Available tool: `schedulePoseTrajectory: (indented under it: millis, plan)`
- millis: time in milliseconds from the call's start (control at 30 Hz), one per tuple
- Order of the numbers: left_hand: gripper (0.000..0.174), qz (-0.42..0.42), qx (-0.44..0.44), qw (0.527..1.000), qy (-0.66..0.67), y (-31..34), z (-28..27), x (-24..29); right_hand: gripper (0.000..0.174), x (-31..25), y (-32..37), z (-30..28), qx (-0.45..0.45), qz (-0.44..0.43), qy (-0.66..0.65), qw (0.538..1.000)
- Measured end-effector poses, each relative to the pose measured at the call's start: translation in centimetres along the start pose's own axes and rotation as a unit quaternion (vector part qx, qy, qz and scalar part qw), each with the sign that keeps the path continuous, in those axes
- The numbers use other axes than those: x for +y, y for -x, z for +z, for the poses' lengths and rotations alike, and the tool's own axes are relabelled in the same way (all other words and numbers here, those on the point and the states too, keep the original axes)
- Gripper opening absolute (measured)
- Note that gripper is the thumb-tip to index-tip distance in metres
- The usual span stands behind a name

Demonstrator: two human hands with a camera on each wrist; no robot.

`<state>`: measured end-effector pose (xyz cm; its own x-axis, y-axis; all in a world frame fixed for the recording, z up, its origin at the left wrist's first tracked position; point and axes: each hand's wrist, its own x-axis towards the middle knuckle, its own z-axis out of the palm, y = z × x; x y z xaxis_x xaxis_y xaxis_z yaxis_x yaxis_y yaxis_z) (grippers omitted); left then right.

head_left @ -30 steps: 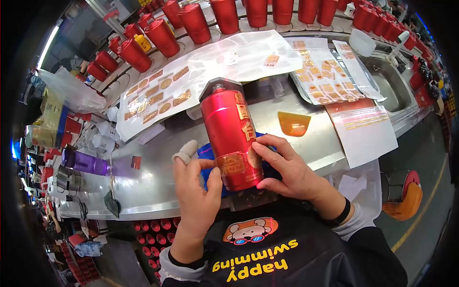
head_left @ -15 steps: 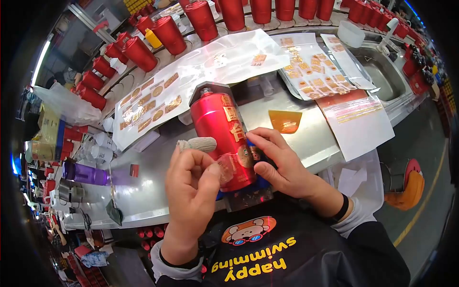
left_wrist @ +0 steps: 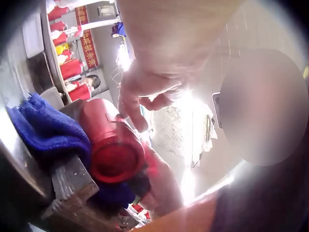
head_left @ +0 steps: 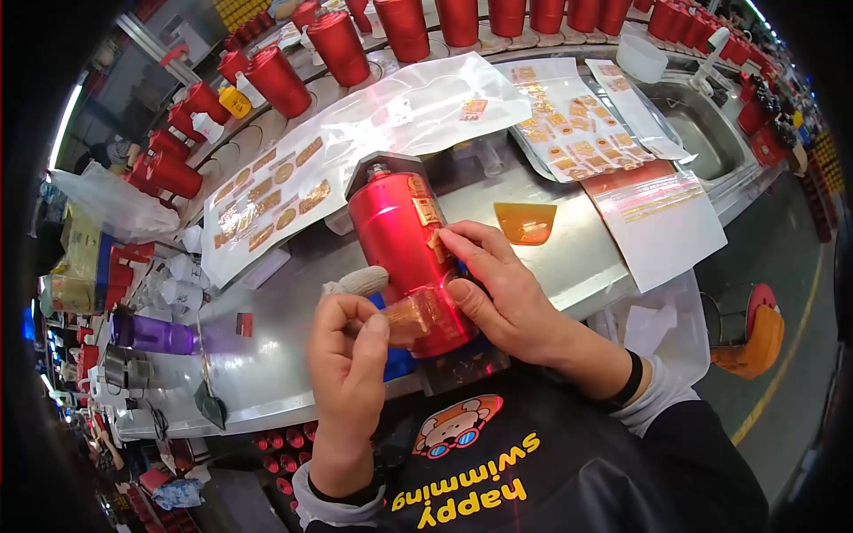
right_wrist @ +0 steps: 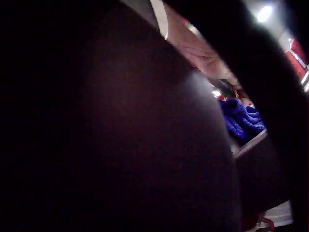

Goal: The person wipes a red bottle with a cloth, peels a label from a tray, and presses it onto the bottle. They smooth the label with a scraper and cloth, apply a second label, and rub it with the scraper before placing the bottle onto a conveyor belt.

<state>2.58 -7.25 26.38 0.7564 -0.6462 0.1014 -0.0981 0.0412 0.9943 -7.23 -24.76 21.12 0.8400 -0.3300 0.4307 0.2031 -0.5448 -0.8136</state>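
Observation:
A red bottle (head_left: pixel 386 222) with gold lettering lies tilted in a dark holder on the bench, its base toward the person. My left hand (head_left: pixel 351 364) pinches a clear film with gold print (head_left: pixel 407 322) between thumb and a finger, and the film's other side overlaps the lower bottle. A pale cloth finger cover (head_left: pixel 358 282) sits on one left finger. My right hand (head_left: pixel 515 306) holds the bottle's right side, thumb low and fingers over the lettering. A blue cloth (left_wrist: pixel 48 128) lies under the bottle in the left wrist view. The right wrist view is mostly dark.
Sheets of gold decals (head_left: pixel 267 191) lie behind the bottle, more on a tray (head_left: pixel 586 133) to the right. An amber scraper (head_left: pixel 526 222) and a purple bottle (head_left: pixel 155 334) rest on the steel bench. Several red bottles (head_left: pixel 404 27) line the conveyor; a sink (head_left: pixel 702 129) is at right.
The film lay flat against the bottle; the left hand has picked up its edge and now holds that side out to the left. Right fingers have shifted up over the lettering.

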Motion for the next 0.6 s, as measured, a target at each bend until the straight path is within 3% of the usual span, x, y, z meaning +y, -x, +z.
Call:
schedulePoseTrajectory:
  millis: [67,367,600]
  plan:
    - [0.007,0.024,0.01,0.998,-0.056,0.0,-0.5,-0.4,0.051,-0.5,-0.3,0.1,0.004,-0.001,0.003,1.0]
    - [0.006,0.076,0.034,0.983,-0.161,0.4,-0.8,-1.4,0.084,-1.3,-0.5,1.4,0.01,0.025,0.12,0.992]
    - [0.007,0.087,0.038,0.977,-0.19,0.4,-1.5,-2.6,0.083,-1.7,-0.6,1.7,0.016,0.029,0.135,0.99]
